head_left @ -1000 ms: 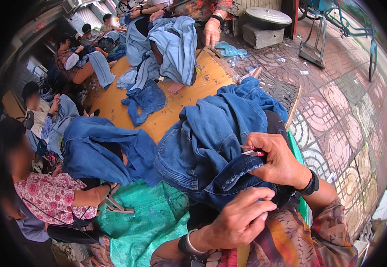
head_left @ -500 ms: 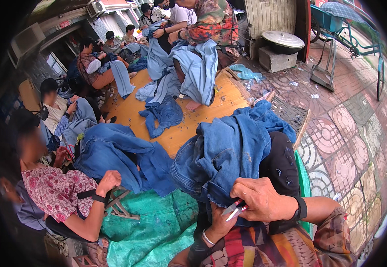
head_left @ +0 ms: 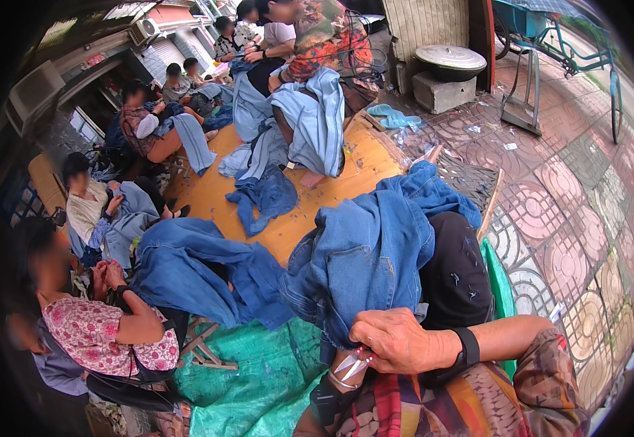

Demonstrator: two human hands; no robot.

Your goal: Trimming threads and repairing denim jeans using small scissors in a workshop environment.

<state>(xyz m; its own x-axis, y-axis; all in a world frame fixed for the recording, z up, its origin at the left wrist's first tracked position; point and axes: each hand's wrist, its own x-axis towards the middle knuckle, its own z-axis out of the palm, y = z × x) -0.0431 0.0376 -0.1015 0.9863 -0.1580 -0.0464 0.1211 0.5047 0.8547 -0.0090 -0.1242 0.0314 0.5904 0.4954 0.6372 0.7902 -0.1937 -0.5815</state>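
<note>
The blue denim garment (head_left: 364, 255) lies bunched over the lap, beside the knee of a dark trouser leg (head_left: 454, 271). Its lower edge meets the right grip (head_left: 402, 341), which overlaps it in view; the bulk lies just beyond. The right grip is closed around the snips (head_left: 364, 356), blades pointing left and spread apart. The left grip (head_left: 358, 375) sits behind the blades, fingers hidden; its opening and any hold cannot be determined.
</note>
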